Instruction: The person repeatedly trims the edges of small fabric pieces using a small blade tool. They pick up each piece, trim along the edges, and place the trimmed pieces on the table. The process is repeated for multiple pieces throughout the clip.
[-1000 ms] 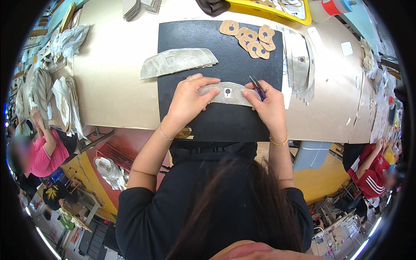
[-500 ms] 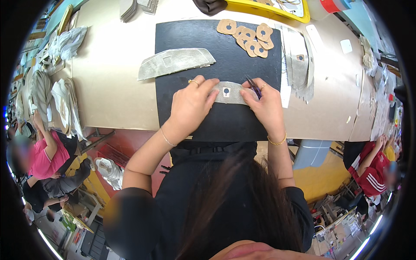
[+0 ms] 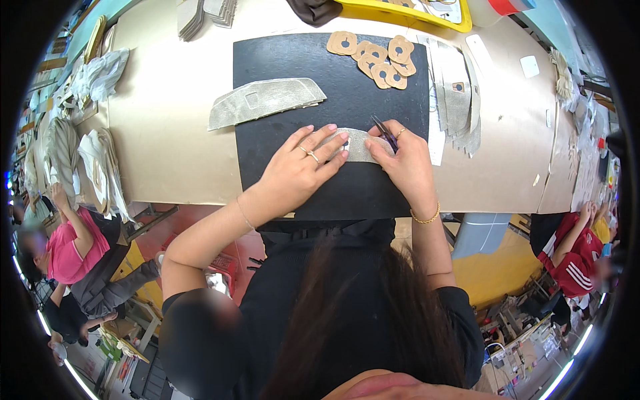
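Observation:
A curved grey fabric piece (image 3: pixel 361 148) lies on the black mat (image 3: pixel 333 197) in front of me. My left hand (image 3: pixel 299 163) rests flat across its left part, fingers stretched out and partly covering the keyhole-shaped cutout. At the piece's right end is my right hand (image 3: pixel 408 163), with thumb and fingers closed around dark tweezers (image 3: pixel 382 127) whose points stick up and to the left. Its thumb touches the fabric. Farther off to the left, a stack of similar grey pieces (image 3: pixel 280 99) overlaps the mat's edge.
Several tan rounded pieces with keyhole holes (image 3: pixel 373 59) lie at the mat's far right. More grey pieces (image 3: pixel 453 87) sit on white paper beside it. A yellow tray (image 3: pixel 460 25) stands at the back. Co-workers sit at both sides.
My left hand has gone from pinching the piece's left end to lying flat over it, now partly covering the cutout. My right hand stays at the right end with the tweezers.

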{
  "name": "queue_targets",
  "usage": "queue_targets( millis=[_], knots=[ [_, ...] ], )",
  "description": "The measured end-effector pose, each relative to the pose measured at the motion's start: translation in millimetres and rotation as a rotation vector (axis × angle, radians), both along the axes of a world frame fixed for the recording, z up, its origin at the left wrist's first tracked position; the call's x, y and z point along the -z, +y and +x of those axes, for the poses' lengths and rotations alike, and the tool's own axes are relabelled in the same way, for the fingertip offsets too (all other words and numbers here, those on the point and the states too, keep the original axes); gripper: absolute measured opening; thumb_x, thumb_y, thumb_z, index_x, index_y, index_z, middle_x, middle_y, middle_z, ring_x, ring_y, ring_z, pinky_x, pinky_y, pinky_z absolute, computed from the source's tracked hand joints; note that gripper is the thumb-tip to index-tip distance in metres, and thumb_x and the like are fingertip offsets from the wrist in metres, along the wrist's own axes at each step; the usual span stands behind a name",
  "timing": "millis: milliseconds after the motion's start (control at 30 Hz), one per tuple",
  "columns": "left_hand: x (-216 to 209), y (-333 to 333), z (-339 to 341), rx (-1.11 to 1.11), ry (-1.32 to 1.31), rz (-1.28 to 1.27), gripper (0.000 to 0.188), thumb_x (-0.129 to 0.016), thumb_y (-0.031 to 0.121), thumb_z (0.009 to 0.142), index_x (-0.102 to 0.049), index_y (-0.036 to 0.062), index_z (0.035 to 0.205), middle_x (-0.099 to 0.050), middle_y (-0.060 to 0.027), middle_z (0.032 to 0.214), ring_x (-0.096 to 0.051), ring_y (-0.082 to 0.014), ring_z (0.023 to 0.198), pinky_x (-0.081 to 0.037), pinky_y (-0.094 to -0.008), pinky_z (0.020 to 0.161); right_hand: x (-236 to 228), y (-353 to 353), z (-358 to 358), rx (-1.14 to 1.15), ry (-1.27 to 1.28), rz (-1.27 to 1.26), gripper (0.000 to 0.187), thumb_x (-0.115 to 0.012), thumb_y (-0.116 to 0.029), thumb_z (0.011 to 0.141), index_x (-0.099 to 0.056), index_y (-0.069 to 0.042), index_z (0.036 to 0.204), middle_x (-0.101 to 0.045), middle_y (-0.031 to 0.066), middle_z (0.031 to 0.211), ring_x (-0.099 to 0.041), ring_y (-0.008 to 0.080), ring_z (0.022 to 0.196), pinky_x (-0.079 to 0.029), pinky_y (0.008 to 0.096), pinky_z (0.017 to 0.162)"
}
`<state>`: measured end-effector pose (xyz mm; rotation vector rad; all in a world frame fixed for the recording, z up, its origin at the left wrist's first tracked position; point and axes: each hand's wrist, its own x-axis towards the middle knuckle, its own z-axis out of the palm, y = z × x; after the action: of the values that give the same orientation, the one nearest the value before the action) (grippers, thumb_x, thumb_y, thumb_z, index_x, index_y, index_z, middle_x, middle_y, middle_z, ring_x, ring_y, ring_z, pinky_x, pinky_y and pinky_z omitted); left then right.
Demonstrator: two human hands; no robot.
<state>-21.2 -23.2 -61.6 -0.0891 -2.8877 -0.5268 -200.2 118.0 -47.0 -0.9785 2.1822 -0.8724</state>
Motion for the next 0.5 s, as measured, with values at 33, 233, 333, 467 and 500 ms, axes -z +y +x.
queue_targets(
  millis=[33, 233, 333, 467, 500],
  knots=[
    [-3.7, 5.5, -0.2, -0.016, -0.022, -0.032, 0.029, -0.058, 0.014, 0.084, -0.065, 0.0033, 0.110, -0.057, -0.0149, 0.133, -0.050, -0.0318, 0.128, -0.041, -0.0469, 0.107, -1.0, -0.2, -0.2, 0.001, -0.004, -0.003, 0.020, -0.071, -0.017, 0.083, -0.067, -0.002, 0.096, -0.069, 0.0181, 0.086, -0.068, 0.0324, 0.076, -0.053, 0.0369, 0.070],
    [-17.2, 9.9, -4.4, -0.029, -0.164, -0.091, 0.034, -0.059, 0.012, 0.083, -0.065, 0.0050, 0.116, -0.054, -0.0144, 0.138, -0.048, -0.0308, 0.132, -0.036, -0.0489, 0.111, -9.3, -3.2, -8.1, -0.041, -0.123, 0.082, 0.021, -0.070, -0.017, 0.085, -0.067, -0.002, 0.098, -0.069, 0.0182, 0.086, -0.068, 0.0328, 0.077, -0.052, 0.0372, 0.071],
    [-20.6, 1.4, -2.7, -0.036, -0.195, 0.093, 0.037, -0.061, 0.008, 0.083, -0.064, 0.0090, 0.120, -0.052, -0.0131, 0.141, -0.046, -0.0302, 0.134, -0.034, -0.0496, 0.112, -12.0, 0.3, -5.8, -0.075, -0.046, -0.008, 0.019, -0.070, -0.016, 0.086, -0.066, -0.001, 0.099, -0.070, 0.0171, 0.088, -0.068, 0.0320, 0.077, -0.052, 0.0373, 0.072],
    [-30.9, 0.0, -1.0, -0.109, -0.129, 0.313, 0.044, -0.064, 0.004, 0.084, -0.062, 0.0145, 0.127, -0.049, -0.0112, 0.144, -0.044, -0.0299, 0.136, -0.032, -0.0495, 0.113, -11.7, 10.9, -9.3, -0.054, -0.074, -0.114, 0.018, -0.071, -0.012, 0.085, -0.067, -0.002, 0.099, -0.070, 0.0141, 0.090, -0.065, 0.0283, 0.079, -0.051, 0.0342, 0.074],
    [-33.5, -3.6, -0.7, -0.150, -0.099, 0.327, 0.046, -0.064, 0.003, 0.085, -0.060, 0.0134, 0.129, -0.049, -0.0113, 0.144, -0.045, -0.0306, 0.135, -0.033, -0.0473, 0.112, -12.0, 16.1, -13.3, -0.008, -0.043, -0.137, 0.018, -0.071, -0.012, 0.085, -0.067, -0.002, 0.099, -0.069, 0.0118, 0.089, -0.064, 0.0250, 0.079, -0.051, 0.0322, 0.075]
  ],
)
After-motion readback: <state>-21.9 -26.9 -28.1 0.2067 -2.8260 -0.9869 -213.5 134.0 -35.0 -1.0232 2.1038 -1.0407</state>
